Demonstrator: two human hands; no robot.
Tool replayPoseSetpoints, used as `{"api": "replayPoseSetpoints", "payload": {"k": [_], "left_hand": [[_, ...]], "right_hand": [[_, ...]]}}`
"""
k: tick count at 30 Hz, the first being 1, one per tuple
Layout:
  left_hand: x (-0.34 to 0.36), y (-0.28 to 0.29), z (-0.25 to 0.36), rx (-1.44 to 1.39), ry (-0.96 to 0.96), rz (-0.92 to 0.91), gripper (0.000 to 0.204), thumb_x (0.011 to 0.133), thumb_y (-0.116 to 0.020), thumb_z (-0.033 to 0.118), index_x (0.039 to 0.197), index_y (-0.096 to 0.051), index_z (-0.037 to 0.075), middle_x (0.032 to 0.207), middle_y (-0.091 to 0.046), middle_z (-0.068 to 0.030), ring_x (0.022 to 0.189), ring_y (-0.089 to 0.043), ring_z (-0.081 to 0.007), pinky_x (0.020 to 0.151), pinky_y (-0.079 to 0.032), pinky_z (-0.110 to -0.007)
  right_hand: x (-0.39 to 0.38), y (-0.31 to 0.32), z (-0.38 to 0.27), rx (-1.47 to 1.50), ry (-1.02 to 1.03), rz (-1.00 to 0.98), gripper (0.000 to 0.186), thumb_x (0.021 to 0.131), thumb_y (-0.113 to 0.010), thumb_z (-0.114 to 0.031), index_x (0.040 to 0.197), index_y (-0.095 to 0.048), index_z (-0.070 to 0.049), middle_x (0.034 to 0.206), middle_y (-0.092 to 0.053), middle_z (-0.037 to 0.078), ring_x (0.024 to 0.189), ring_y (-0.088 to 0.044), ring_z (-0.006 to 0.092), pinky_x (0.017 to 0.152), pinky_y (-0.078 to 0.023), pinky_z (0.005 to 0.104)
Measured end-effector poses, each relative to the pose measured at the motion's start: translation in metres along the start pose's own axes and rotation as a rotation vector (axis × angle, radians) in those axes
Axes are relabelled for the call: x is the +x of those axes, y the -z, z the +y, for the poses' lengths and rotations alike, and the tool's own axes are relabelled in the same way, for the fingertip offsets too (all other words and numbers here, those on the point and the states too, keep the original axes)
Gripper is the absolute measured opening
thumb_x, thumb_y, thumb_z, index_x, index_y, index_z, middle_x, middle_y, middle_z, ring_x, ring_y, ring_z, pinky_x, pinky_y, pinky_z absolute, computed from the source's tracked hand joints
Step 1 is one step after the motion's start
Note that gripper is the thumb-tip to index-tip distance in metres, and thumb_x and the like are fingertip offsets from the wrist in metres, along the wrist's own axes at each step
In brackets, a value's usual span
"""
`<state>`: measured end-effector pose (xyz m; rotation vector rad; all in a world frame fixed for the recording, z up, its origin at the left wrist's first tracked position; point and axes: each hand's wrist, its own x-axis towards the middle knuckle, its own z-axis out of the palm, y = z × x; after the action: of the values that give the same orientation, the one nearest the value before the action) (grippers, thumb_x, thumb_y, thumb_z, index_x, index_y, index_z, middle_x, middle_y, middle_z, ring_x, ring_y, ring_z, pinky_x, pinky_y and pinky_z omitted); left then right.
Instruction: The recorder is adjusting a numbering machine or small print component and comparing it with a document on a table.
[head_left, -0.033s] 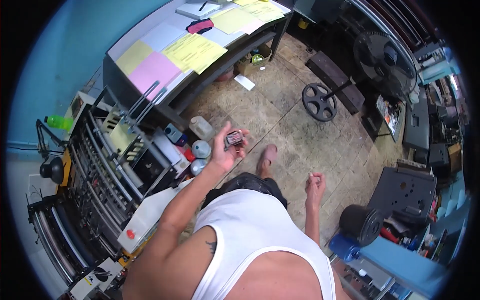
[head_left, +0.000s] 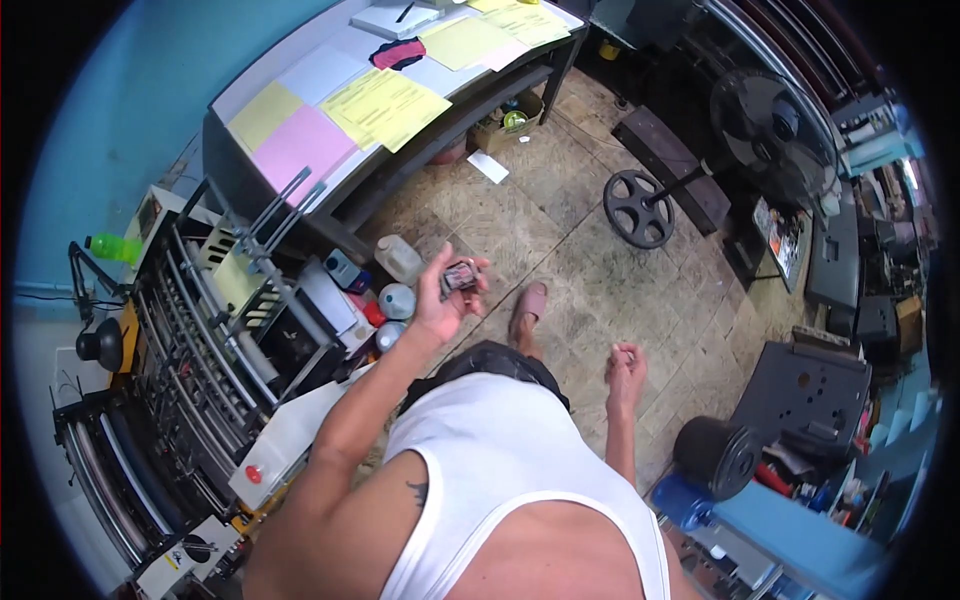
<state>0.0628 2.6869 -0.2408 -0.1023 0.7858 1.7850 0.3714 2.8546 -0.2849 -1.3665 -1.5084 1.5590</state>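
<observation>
Up front, the left hand fingers clasp a small dark object, orientation unclear; right hand curled closed.

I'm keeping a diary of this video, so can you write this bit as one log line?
left hand: raised, holds small dark object | right hand: closed at side, contents unclear | below: bottles beside printing machine

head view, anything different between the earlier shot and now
Nothing visibly changed. The left hand is raised in the same spot, holding a small dark object, and the right hand hangs loosely closed at the person's side, just as in the earlier picture. The bottles on the floor and the coloured paper sheets on the table lie as they did.
</observation>
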Motion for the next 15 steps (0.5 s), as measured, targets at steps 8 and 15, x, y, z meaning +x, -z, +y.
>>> {"api": "replayPoseSetpoints", "payload": {"k": [8, 15], "left_hand": [[0.117, -0.029, 0.036, -0.188, -0.172, 0.25, 0.066, 0.094, -0.04, 0.063, 0.105, -0.064, 0.002, 0.075, -0.065, -0.0097, 0.05, -0.056, -0.0187, 0.051, -0.046, -0.033], [0.205, -0.09, 0.12, -0.055, -0.357, 0.18, 0.064, 0.097, -0.037, 0.057, 0.104, -0.063, -0.001, 0.077, -0.062, -0.0108, 0.048, -0.052, -0.0185, 0.049, -0.042, -0.032]], "right_hand": [[0.234, -0.09, -0.081, 0.101, -0.088, -0.423, 0.011, 0.094, -0.058, -0.009, 0.1, -0.061, 0.0, 0.079, -0.067, 0.008, 0.068, -0.064, 0.0134, 0.062, -0.054, 0.0287], [0.396, -0.179, -0.209, -0.047, 0.19, -0.777, 0.017, 0.094, -0.061, -0.014, 0.102, -0.067, 0.0, 0.078, -0.066, 0.004, 0.065, -0.058, 0.008, 0.061, -0.046, 0.0218]]}}
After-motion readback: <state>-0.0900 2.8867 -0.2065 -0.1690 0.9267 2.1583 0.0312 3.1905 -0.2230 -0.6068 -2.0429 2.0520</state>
